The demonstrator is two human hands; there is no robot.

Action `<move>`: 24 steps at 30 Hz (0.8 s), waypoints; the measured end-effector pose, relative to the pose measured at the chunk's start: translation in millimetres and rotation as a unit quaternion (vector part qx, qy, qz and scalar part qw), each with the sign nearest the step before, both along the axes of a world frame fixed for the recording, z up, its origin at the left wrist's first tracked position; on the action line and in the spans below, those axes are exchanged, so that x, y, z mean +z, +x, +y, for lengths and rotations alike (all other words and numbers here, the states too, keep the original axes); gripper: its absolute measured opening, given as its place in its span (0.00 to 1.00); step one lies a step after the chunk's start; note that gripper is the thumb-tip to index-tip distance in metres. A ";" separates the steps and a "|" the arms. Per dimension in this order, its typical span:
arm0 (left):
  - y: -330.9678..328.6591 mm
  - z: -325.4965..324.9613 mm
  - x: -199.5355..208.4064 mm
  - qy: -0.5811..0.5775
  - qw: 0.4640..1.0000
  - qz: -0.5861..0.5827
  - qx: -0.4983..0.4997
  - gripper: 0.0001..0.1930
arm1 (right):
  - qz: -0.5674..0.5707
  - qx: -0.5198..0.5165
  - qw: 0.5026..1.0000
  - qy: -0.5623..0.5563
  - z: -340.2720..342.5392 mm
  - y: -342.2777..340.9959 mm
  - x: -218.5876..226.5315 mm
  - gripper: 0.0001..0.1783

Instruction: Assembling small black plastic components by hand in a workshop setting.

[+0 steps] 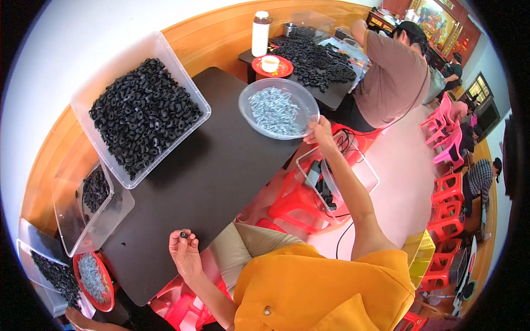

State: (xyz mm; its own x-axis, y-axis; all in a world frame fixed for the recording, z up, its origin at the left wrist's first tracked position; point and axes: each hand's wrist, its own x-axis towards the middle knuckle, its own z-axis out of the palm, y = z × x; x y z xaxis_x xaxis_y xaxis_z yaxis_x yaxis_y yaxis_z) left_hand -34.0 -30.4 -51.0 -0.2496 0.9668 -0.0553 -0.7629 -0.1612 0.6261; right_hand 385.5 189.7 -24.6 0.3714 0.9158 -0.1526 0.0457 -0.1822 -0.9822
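My left hand (186, 258) is raised over the near edge of the dark table (215, 165), its fingertips closed round a small black plastic piece (183, 235) with a round end. On the far side, my right hand (320, 131) grips the rim of a translucent round bowl (301, 105). Inside it lies a heap of small silvery metal pieces (271, 110), too small to name exactly. A large translucent tub (83, 107) stands on the table to the left, filled with black plastic pieces (144, 116). One tiny dark bit (123, 243) lies alone near the left end.
A tilted clear bin (69, 220) with black pieces and a red tray (109, 278) of metal pieces are at lower left, near another person's arm (91, 323). Ahead, a co-worker (392, 77) sits beside a table heaped with black parts (314, 60). Red stools (298, 201) stand right.
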 end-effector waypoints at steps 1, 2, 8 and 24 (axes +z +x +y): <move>-0.8 -0.3 -0.4 0.002 1.000 -0.002 0.003 0.08 | 0.001 0.008 1.000 0.001 1.3 -4.0 -0.9 0.17; -1.6 -0.1 -0.9 0.003 1.000 -0.003 0.006 0.08 | 0.007 0.014 1.000 0.002 2.0 -7.4 -0.3 0.16; -2.0 2.1 -2.3 0.017 1.000 -0.015 -0.006 0.08 | 0.003 0.033 0.999 0.004 -0.5 -27.0 0.1 0.14; -3.9 6.8 -4.3 0.021 0.999 -0.022 -0.015 0.08 | 0.003 0.154 0.987 -0.044 -10.3 -18.6 17.6 0.25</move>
State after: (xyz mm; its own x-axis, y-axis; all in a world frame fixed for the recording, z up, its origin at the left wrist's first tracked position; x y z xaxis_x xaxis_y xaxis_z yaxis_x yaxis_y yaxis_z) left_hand -37.9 -23.6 -55.3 -0.2194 0.9753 -0.0256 -0.7941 -0.1633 0.5855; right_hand 366.9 179.4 -7.0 0.0756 0.9684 -0.2376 0.1075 -0.2449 -0.9636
